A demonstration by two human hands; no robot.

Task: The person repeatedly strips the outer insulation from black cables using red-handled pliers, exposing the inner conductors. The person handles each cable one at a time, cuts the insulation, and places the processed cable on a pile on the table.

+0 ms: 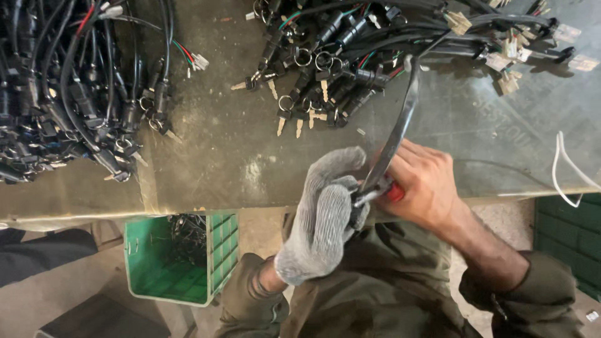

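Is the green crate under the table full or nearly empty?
Nearly empty: the green crate shows bare floor and walls, with only a small heap of dark cabled parts at its far end.

Gloved left hand (322,216) and bare right hand (421,181) meet, fingers curled closed, forearms angled inward

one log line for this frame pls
left hand: gloved, grips cable end | right hand: bare, red-handled tool on black cable | table: keyed harnesses
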